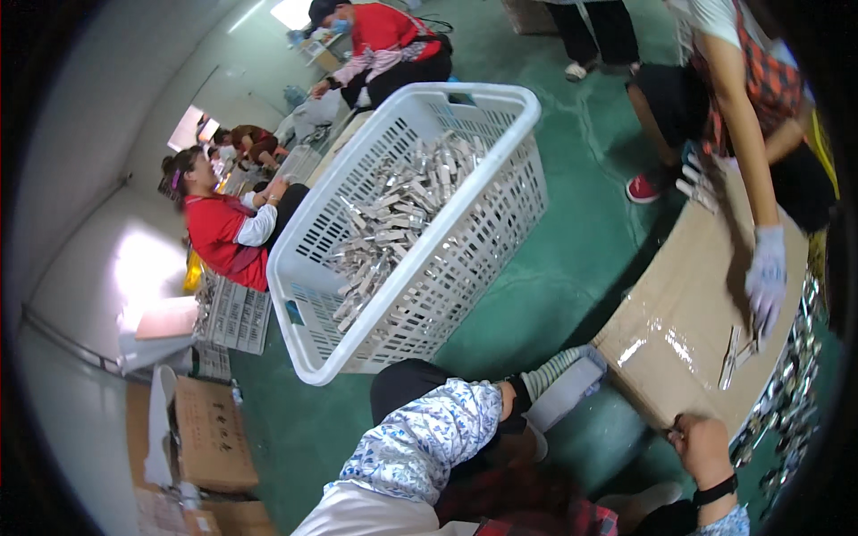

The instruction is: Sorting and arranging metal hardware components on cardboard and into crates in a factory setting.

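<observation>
My right hand (702,447), bare and with a black band at the wrist, is at the near edge of a brown cardboard sheet (661,304). Its fingers are curled together; whatever they pinch is too small to make out. My left arm, in a blue floral sleeve (429,438), extends toward the cardboard's left corner. Its hand seems covered by a striped and grey glove (559,384), with the fingers unclear. Long shiny metal pieces (730,357), perhaps hinges, lie on the cardboard. Another person's gloved hand (767,281) reaches down to them.
A large white plastic basket (456,259), holding many metal pieces (402,210), stands ahead on the green floor. Loose metal parts (795,393) are piled beyond the cardboard's right edge. Cardboard boxes (214,433) stand at the lower left. Several people in red sit at the back left.
</observation>
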### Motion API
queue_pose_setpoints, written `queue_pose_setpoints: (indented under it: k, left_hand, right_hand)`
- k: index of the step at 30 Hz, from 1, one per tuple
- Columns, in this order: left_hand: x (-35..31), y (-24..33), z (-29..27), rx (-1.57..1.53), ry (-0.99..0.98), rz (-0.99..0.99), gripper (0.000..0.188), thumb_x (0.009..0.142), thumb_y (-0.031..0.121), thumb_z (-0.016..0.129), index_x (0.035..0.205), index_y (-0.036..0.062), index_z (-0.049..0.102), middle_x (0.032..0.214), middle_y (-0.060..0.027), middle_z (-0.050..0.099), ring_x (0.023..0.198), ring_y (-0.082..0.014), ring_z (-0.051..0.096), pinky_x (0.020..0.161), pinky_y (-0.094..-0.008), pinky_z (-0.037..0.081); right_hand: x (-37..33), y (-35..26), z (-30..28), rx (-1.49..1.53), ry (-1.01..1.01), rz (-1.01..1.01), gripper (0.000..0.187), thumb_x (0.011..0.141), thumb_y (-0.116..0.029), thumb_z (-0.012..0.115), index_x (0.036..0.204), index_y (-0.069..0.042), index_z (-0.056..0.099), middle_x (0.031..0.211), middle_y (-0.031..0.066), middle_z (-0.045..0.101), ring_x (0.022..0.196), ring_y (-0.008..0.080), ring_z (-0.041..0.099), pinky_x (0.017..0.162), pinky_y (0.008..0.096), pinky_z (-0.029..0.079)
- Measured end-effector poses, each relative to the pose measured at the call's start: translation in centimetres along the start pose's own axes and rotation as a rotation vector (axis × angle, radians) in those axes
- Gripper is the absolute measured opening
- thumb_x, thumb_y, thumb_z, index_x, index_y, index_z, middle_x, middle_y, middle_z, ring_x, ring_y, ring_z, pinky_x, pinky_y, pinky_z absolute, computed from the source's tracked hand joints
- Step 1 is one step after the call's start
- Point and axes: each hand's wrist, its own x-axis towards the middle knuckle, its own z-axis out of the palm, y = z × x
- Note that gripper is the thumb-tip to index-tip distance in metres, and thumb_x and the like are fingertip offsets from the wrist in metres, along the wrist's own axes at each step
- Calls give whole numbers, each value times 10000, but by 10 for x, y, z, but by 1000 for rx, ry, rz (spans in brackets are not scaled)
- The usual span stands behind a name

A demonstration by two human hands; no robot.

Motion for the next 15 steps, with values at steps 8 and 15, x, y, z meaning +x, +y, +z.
queue_pose_setpoints:
  k: [8, 15]
  left_hand:
    - [3, 1, 1, -275, -15, -138, 122, 940, 209, 529, 986, 106, 576, 851, -8, 580, 718, -140, 556, 635, -268, 477]
    - [6, 0, 2, -285, -35, -84, 205, 961, 291, 482, 956, 107, 573, 802, -18, 574, 682, -161, 553, 609, -283, 478]
  right_hand:
    - [5, -7, -6, -7, -34, 4, 220, 733, -267, 704, 838, -81, 654, 714, 176, 633, 699, 383, 617, 636, 466, 480]
    - [5, -4, -2, -81, -28, -2, 209, 762, -303, 675, 835, -108, 660, 713, 164, 643, 702, 370, 629, 639, 465, 491]
